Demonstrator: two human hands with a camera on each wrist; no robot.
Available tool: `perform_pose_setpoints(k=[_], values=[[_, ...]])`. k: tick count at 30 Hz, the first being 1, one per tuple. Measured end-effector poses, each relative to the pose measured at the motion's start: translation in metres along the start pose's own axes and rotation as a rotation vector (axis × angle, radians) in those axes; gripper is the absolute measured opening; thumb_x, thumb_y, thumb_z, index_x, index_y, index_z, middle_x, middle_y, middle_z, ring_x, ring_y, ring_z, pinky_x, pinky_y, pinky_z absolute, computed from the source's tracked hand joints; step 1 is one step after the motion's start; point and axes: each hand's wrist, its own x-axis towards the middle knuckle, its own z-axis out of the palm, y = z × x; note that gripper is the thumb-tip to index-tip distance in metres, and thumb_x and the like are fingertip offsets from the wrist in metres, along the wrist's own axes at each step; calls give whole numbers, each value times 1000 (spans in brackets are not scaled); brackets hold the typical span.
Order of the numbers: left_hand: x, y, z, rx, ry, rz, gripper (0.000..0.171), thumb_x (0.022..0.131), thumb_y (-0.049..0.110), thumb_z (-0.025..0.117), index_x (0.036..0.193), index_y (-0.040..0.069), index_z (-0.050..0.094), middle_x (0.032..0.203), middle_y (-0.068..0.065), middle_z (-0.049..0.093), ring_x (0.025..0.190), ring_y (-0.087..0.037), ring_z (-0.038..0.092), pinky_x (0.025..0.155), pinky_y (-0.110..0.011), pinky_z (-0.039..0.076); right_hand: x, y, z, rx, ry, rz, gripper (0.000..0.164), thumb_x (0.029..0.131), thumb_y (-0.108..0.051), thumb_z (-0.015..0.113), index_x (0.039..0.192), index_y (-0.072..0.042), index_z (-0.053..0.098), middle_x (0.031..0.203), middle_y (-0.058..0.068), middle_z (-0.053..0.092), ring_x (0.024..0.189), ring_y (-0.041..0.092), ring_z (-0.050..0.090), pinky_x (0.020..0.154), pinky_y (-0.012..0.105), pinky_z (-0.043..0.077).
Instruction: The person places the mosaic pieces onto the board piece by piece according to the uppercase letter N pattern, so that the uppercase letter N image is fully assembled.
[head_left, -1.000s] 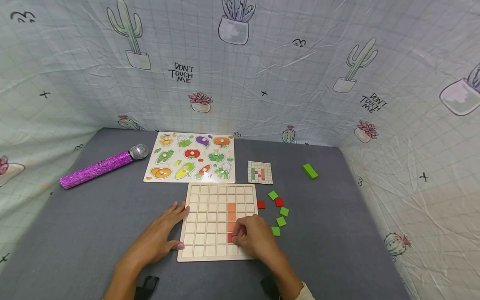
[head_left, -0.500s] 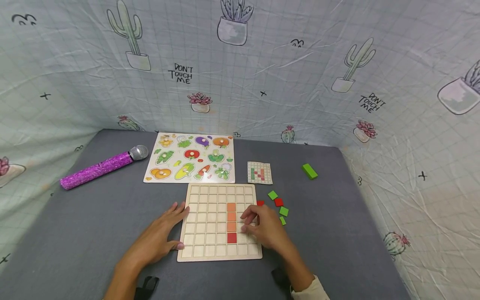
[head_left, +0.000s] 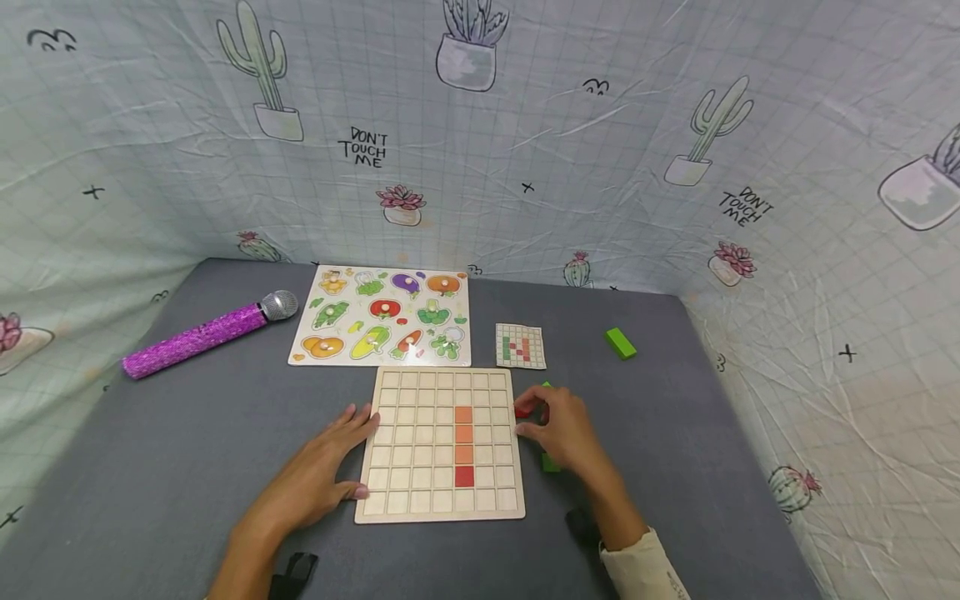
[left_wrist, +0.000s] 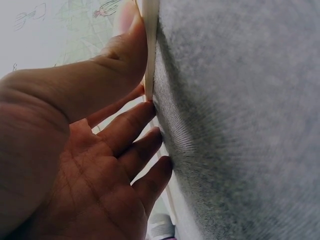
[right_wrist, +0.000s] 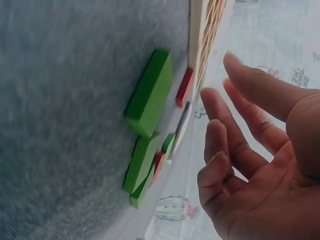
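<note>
A wooden grid board (head_left: 408, 458) lies flat on the grey table. One of its columns holds three orange tiles (head_left: 463, 433) with a red tile (head_left: 464, 477) below them. My left hand (head_left: 322, 467) touches the board's left edge, fingers straight and thumb spread. Past the right edge, my right hand (head_left: 562, 429) hovers at a loose red tile (right_wrist: 185, 87), thumb and fingers parted around nothing. Several loose green tiles (right_wrist: 150, 95) and another red tile (right_wrist: 157, 167) lie beneath that hand, partly hidden in the head view.
Behind the board sits a vegetable puzzle (head_left: 382, 333). A small pattern card (head_left: 521, 346) lies to its right, with a green block (head_left: 621, 343) beyond. At the far left is a glittery purple microphone (head_left: 202, 335). A cactus-print cloth (head_left: 480, 167) hangs behind the table.
My right hand has left the red tile in the board's column and moved right and away from me, to the loose tiles. The left hand stays at the board's edge.
</note>
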Motion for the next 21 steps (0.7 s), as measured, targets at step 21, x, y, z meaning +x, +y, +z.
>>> perform_pose_setpoints(k=[21], values=[[0, -2, 0, -17, -3, -11, 99, 79, 15, 92, 164, 10, 42, 174, -13, 33, 162, -44, 27, 120, -71, 34, 14, 2, 3, -193, -23, 66, 23, 81, -10, 93, 97, -20, 80, 88, -4, 68, 95, 18, 59, 79, 39, 49]])
